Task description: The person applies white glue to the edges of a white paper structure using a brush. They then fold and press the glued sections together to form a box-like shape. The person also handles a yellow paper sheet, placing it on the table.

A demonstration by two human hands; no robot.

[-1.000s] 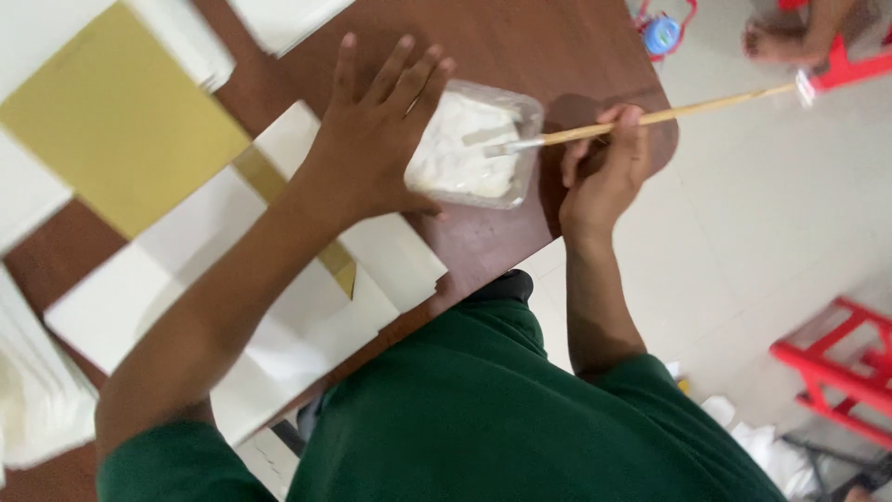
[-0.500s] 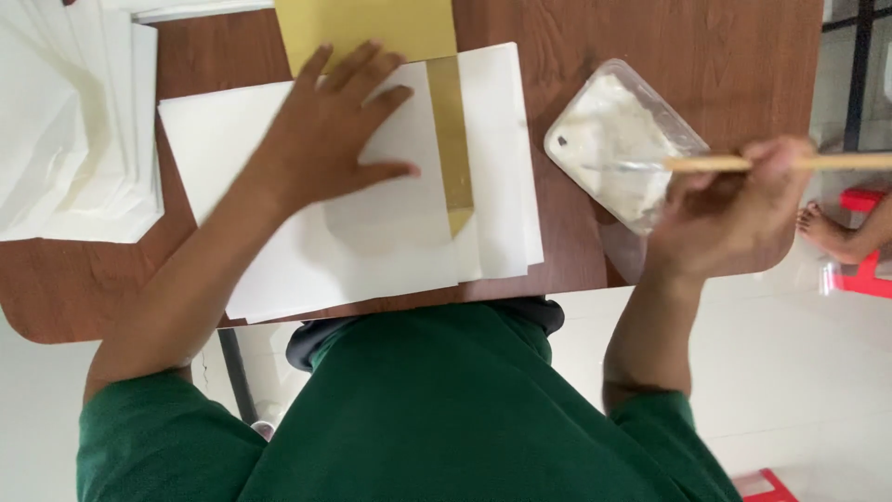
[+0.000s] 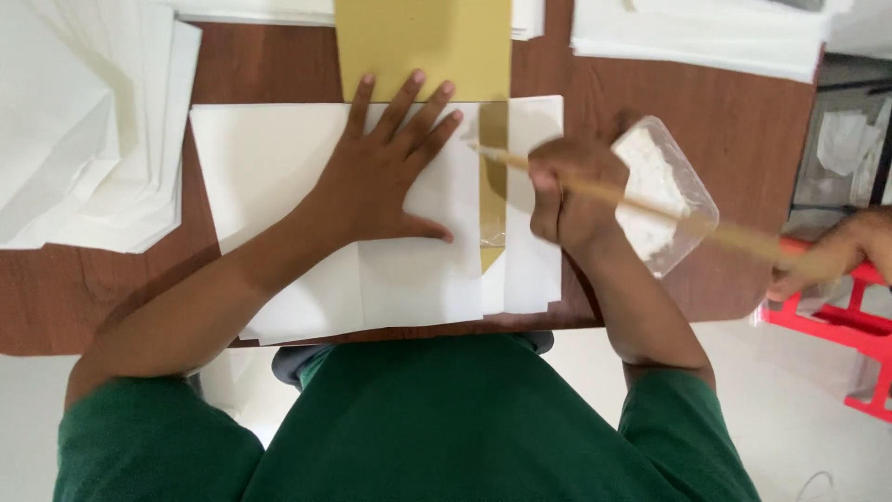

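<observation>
Left hand (image 3: 386, 181) lies flat on the white sheet (image 3: 279, 177), fingers (image 3: 409, 102) fully spread and gripping nothing; palm and fingertips press the paper to the desk (image 3: 269, 65), probably so it cannot slide under the brush.

Right hand (image 3: 574, 191) is closed around a wooden brush (image 3: 595, 191); fingers curled tight on the handle. The tip points left and reaches the tan strip (image 3: 492, 177) showing between the white sheets, just right of the left fingertips. The handle runs off to the right, blurred.

Clear tub of white paste (image 3: 664, 191) sits just beside the right hand, near the desk's right edge, within easy reach for dipping.

Tan card (image 3: 423, 46) lies above the left hand. Stack of white sheets (image 3: 84, 130) at far left.
</observation>
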